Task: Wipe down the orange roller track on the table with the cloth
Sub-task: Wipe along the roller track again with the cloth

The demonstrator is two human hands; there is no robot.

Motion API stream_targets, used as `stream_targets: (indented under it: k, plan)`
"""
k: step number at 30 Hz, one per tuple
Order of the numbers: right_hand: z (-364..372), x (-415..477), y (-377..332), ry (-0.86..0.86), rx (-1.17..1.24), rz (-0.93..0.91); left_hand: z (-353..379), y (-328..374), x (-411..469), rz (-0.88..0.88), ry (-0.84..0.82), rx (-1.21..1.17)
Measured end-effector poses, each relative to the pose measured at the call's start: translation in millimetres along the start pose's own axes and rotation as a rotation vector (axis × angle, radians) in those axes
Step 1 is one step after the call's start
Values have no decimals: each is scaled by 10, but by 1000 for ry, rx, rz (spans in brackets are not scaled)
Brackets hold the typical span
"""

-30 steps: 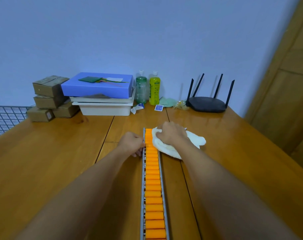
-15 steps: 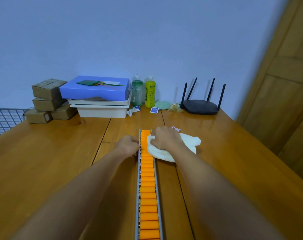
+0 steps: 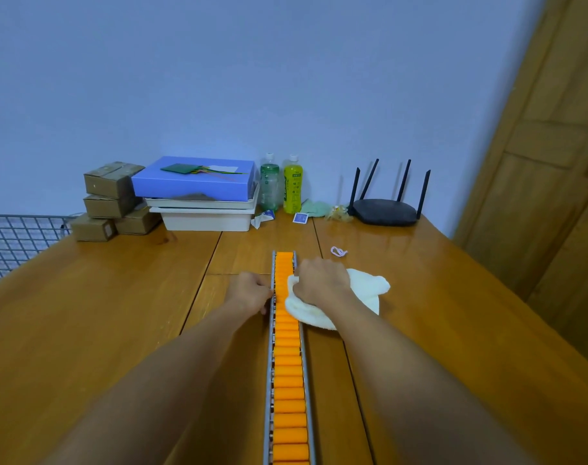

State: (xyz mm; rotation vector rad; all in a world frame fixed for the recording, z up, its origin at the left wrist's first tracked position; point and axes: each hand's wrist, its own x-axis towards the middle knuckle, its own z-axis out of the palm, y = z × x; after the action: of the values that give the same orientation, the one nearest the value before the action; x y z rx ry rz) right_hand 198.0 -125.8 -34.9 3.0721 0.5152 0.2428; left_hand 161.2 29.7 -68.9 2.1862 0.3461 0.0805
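Note:
The orange roller track [image 3: 288, 374], set in a grey metal frame, runs down the middle of the wooden table [image 3: 118, 303] away from me. My right hand [image 3: 321, 280] presses a bunched white cloth [image 3: 359, 293] against the track's right side near its far end. Part of the cloth spreads onto the table to the right. My left hand [image 3: 250, 292] rests against the track's left rail, fingers curled on the frame, level with the cloth.
At the back stand brown cartons [image 3: 111, 199], a blue box [image 3: 195, 177] on white trays, two bottles [image 3: 281, 186] and a black router [image 3: 385, 211]. A pink loop [image 3: 338, 252] lies beyond the cloth. A wire grid [image 3: 14, 239] sits left, a wooden door [image 3: 551, 162] right.
My right hand has slid the cloth back toward me along the track, uncovering more rollers at the far end and the pink loop. My left hand stays on the rail.

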Motion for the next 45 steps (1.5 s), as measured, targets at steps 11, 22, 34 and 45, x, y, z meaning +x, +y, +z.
stream_targets:
  k: [11,22,34,45]
  plan:
    - [-127,-464,-92,9,-75,-48,-45,-42,-513,-11,-50,88]
    - [-221,-936,-155,15,-64,-71,-72,-79,-955,-12,-53,85]
    - [-324,-1427,-235,2,-98,-98,-59,-157,-1406,5,-56,67]
    - [-414,-1778,-305,-24,-143,-124,-61,-239,-1764,13,-42,58]
